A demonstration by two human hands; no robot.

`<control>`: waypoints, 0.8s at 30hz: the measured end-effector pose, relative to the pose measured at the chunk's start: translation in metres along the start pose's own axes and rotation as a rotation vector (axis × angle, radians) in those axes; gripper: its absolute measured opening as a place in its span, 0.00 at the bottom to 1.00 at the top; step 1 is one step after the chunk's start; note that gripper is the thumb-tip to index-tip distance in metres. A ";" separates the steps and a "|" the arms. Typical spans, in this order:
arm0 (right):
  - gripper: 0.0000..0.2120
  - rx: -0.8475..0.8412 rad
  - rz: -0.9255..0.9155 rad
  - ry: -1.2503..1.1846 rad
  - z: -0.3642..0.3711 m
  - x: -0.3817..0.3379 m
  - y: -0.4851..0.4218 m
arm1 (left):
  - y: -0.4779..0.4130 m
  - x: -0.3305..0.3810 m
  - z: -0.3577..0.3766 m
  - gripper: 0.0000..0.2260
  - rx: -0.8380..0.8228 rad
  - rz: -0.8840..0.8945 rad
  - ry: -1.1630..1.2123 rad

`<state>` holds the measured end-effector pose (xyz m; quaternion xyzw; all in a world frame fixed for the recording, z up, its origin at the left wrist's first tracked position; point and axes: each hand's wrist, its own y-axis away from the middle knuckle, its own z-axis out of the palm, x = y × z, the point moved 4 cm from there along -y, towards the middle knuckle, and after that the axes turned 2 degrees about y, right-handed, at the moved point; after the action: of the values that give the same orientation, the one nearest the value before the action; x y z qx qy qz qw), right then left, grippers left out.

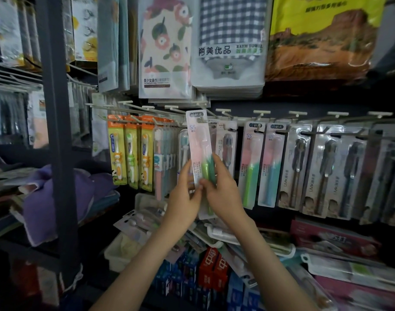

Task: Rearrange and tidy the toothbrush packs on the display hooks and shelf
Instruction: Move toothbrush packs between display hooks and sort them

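- Closest in, under your forearms, loose toothbrush packs (139, 221) lie in a jumbled heap, with red toothpaste boxes (211, 269) stacked just in front. That sorting looks like it is not yet done.
- Your left hand (183, 194) pinches the lower left edge of the pink-and-green toothbrush pack (198, 142), fingers curled onto the card.
- Your right hand (223, 189) grips the same pack from the right, thumb across the front and fingers wrapped behind the green handle.
- The pack stands upright between your hands, lifted in front of the hanging row. Its top tab sits right at a display hook (208, 112). I cannot tell whether the hole is on the wire.
- My read: you're on the hanging step. The next move calls for lining up the tab's hole with the hook tip, then sliding the pack back.
- Just right of it hang the matching pink-and-green packs (251, 167), likely where this one belongs.
- Further along, dark LMK packs (295, 167) fill the right-hand hooks and orange children's toothbrush packs (118, 149) fill the left.
- Above everything hang the bath towel packs (230, 48).
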<state>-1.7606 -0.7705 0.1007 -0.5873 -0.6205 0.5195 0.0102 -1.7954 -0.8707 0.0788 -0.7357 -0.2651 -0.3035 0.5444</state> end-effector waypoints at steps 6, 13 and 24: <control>0.29 -0.045 -0.012 -0.122 -0.008 -0.003 0.003 | 0.002 0.007 -0.012 0.21 -0.087 -0.129 0.251; 0.21 0.106 0.000 -0.063 -0.011 0.016 -0.008 | 0.000 -0.002 -0.039 0.21 -0.017 -0.302 0.442; 0.31 0.080 0.083 0.444 -0.004 0.049 -0.051 | -0.011 0.013 -0.064 0.20 0.101 -0.347 0.440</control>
<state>-1.8098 -0.7204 0.1068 -0.7113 -0.5573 0.4018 0.1484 -1.8053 -0.9284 0.1097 -0.5676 -0.2774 -0.5311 0.5646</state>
